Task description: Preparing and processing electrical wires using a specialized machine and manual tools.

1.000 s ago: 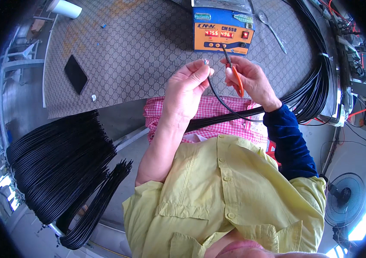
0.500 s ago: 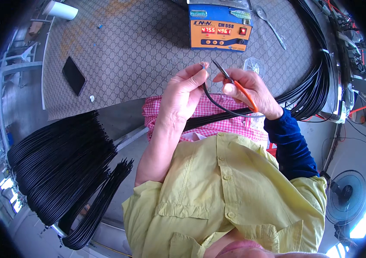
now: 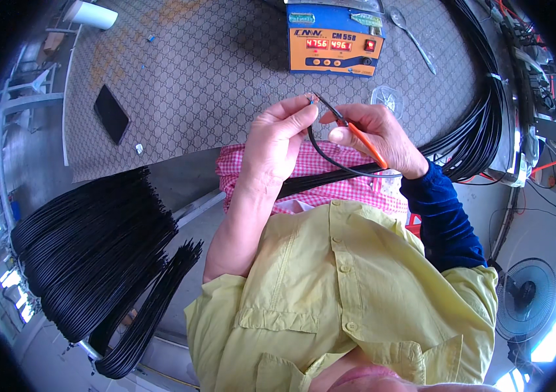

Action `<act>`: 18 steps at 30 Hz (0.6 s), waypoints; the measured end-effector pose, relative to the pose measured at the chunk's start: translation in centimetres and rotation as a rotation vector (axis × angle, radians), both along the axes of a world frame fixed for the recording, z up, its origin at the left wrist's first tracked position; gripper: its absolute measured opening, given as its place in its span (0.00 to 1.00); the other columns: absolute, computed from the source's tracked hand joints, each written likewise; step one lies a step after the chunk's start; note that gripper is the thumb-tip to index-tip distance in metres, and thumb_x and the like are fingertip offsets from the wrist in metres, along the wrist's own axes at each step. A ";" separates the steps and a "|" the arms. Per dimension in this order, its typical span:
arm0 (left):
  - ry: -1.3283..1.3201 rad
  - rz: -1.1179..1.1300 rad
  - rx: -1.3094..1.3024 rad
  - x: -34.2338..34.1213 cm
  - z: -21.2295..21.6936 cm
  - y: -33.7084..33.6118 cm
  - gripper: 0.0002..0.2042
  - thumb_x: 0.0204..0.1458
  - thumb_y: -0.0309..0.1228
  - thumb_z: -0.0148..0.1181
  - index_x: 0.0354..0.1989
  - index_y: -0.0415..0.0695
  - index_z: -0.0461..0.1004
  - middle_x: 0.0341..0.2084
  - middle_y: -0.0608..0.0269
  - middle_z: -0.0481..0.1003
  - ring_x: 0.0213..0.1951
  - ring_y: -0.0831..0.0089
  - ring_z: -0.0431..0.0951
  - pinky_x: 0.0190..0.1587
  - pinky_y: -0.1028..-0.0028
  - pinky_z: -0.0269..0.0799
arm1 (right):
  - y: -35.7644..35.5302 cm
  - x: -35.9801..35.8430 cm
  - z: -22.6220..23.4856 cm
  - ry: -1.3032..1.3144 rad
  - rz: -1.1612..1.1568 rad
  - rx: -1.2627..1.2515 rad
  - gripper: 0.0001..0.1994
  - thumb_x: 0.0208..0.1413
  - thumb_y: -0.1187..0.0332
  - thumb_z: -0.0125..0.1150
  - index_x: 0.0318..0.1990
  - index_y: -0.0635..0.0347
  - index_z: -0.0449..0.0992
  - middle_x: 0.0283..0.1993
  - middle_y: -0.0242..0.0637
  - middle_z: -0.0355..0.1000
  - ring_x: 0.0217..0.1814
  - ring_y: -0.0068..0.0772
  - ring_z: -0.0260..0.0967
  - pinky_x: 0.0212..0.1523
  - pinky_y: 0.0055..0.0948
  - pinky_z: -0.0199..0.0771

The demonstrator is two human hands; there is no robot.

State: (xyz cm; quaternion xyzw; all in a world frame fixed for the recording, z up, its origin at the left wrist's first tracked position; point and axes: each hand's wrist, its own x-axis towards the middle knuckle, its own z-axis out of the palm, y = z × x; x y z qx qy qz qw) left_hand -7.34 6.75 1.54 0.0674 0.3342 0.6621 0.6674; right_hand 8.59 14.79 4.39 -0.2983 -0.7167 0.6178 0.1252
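Observation:
My left hand (image 3: pixel 282 134) pinches a thin black cable (image 3: pixel 320 149) close to its end, where small blue and copper-coloured wire ends (image 3: pixel 312 99) stick out above the thumb. From there the cable curves down and off to the right, below my right hand. Orange-handled scissors (image 3: pixel 364 142) are gripped in my right hand (image 3: pixel 379 134). Their dark tips meet the wire ends at my left fingertips, and the blades look closed or nearly so. Just what lies between the tips is too small to make out.
An orange and blue box with a lit display (image 3: pixel 333 49) stands on the patterned tabletop (image 3: pixel 212 85). Nearby are a spoon (image 3: pixel 414 42), a clear round dish (image 3: pixel 387 99) and a black phone-like slab (image 3: pixel 112 114). Black cable bundles hang at left (image 3: pixel 95 242) and lie at right (image 3: pixel 480 124).
My right hand has shifted slightly left, bringing the scissors' tips from beside the wire ends onto them. The blades have come closer together. My left hand and the cable stay almost still.

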 end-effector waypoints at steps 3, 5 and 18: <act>0.015 0.004 -0.008 0.0 -0.1 0.0 0.07 0.45 0.19 0.54 0.33 0.37 0.72 0.31 0.61 0.73 0.34 0.77 0.71 0.42 0.79 0.63 | 0.1 0.0 0.0 -0.015 0.024 -0.001 0.20 0.46 0.56 0.59 0.38 0.65 0.72 0.24 0.29 0.66 0.26 0.15 0.58 0.27 0.18 0.61; 0.025 0.007 -0.006 0.1 0.0 0.1 0.07 0.45 0.19 0.54 0.33 0.36 0.72 0.31 0.60 0.73 0.34 0.77 0.71 0.42 0.79 0.64 | 0.2 0.1 -0.1 -0.022 0.040 -0.013 0.20 0.47 0.56 0.58 0.40 0.65 0.72 0.26 0.29 0.66 0.27 0.15 0.58 0.27 0.17 0.60; 0.039 0.022 -0.012 0.2 0.1 0.1 0.06 0.45 0.20 0.55 0.33 0.37 0.72 0.30 0.61 0.73 0.33 0.78 0.71 0.40 0.81 0.64 | 0.1 -0.1 -0.3 -0.020 0.007 -0.036 0.19 0.47 0.56 0.59 0.38 0.65 0.72 0.25 0.29 0.67 0.26 0.15 0.59 0.26 0.17 0.61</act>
